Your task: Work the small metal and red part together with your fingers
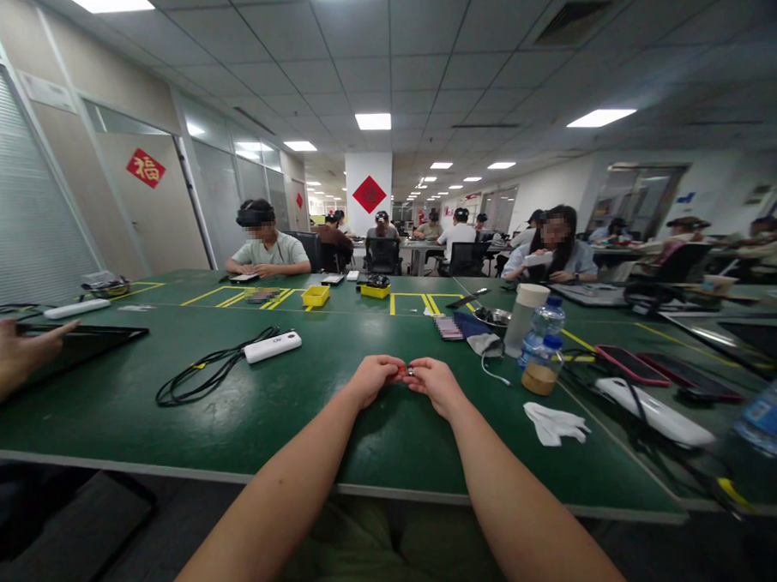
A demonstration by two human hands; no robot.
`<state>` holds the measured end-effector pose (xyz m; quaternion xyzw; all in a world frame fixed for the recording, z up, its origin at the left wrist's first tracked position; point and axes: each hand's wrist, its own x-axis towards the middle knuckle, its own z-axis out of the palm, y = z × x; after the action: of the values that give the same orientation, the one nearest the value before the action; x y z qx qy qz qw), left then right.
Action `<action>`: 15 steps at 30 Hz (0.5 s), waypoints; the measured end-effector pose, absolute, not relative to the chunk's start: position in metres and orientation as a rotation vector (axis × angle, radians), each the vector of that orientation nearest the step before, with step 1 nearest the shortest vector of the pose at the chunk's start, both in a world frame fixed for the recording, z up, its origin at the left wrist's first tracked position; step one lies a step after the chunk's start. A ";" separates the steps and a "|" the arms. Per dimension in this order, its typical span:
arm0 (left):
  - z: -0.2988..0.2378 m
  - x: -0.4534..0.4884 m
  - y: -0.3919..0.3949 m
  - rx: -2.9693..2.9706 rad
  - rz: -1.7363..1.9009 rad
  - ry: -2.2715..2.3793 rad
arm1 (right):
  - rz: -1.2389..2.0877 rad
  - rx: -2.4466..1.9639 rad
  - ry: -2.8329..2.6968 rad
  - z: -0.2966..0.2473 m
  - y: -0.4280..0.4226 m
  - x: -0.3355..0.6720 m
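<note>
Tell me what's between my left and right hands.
In the head view, a small red and silvery item is pinched between your left hand and right hand; it's too small to identify.

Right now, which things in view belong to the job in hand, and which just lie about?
In hand:
- small red and silvery item, too small to identify, between left hand and right hand

Probably just lying about:
- white device
- crumpled white item
- red-edged phone
- pale flask

The small piece [402, 370] is orange-red, the table [207, 432] green, lined in yellow.
</note>
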<state>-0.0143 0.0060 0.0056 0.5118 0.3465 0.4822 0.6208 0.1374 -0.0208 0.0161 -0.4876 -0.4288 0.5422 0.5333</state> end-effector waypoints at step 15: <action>0.005 -0.016 0.006 1.253 1.107 0.798 | 1.283 -1.181 -1.026 0.016 -0.021 0.137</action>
<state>-0.0157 0.0064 0.0048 0.5407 0.3443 0.4776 0.6008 0.1366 -0.0205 0.0164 -0.4947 -0.4299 0.5376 0.5305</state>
